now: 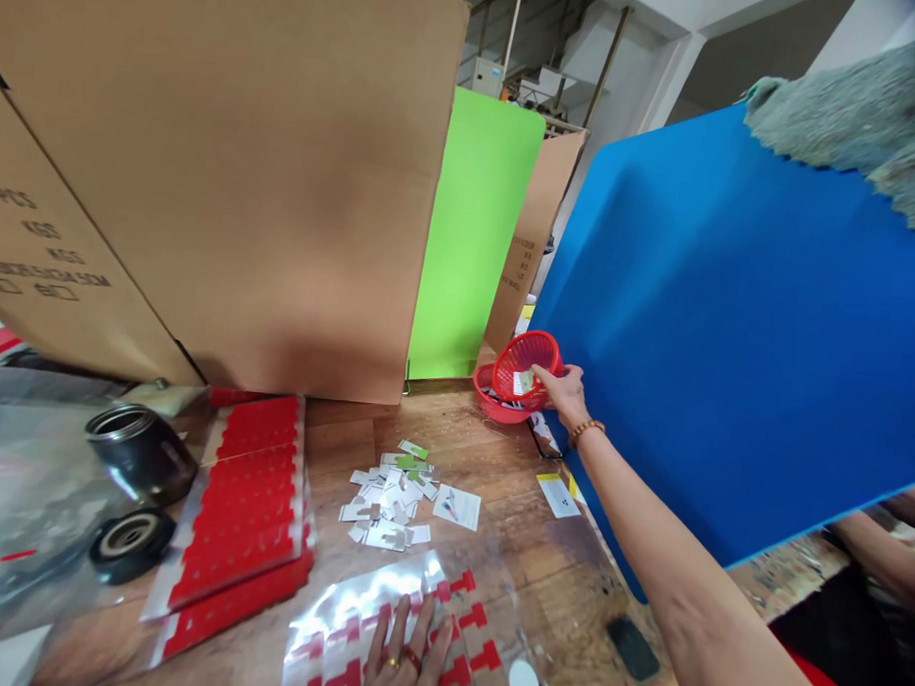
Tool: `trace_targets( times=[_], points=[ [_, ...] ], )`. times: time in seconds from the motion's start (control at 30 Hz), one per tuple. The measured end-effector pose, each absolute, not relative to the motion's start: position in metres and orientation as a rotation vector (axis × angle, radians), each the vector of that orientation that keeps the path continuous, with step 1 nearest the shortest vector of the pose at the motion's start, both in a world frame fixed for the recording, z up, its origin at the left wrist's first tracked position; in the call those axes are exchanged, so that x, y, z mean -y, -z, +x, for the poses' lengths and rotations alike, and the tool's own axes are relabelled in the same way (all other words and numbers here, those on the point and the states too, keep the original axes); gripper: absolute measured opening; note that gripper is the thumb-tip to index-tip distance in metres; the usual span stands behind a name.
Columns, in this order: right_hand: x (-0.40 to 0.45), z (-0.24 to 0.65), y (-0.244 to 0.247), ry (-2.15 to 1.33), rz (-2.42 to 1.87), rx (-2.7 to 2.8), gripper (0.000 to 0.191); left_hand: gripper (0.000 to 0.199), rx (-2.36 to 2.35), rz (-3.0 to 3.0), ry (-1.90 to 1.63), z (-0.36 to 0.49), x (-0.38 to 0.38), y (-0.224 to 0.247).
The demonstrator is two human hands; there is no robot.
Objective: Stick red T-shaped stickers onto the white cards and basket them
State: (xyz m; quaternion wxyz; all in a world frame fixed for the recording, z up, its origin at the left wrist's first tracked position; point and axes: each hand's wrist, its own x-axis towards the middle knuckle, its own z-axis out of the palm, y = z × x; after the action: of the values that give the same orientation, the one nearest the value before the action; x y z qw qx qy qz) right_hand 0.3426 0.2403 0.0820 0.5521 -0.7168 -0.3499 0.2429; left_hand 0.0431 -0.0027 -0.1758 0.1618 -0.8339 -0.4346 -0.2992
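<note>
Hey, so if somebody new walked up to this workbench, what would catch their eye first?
Probably the big blue panel filling the right side, then the bright green panel standing upright behind the table. Below the green one, the right hand holds a tilted red basket above another. At the bottom centre, the left hand rests on clear sheeting with red shapes.
</note>
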Motion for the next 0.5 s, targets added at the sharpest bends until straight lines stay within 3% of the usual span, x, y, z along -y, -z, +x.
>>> trace_targets(
  times=[0.13,0.5],
  points=[
    [-0.259,0.34,-0.082,-0.282,-1.902,0.98,0.08,0.069,1.248,-2.398,0.797,0.042,0.004,0.174],
    [-0.259,0.324,-0.075,-0.118,-1.868,1.26,0.071,0.063,1.278,-2.443,0.703,0.04,0.007,0.164]
  ],
)
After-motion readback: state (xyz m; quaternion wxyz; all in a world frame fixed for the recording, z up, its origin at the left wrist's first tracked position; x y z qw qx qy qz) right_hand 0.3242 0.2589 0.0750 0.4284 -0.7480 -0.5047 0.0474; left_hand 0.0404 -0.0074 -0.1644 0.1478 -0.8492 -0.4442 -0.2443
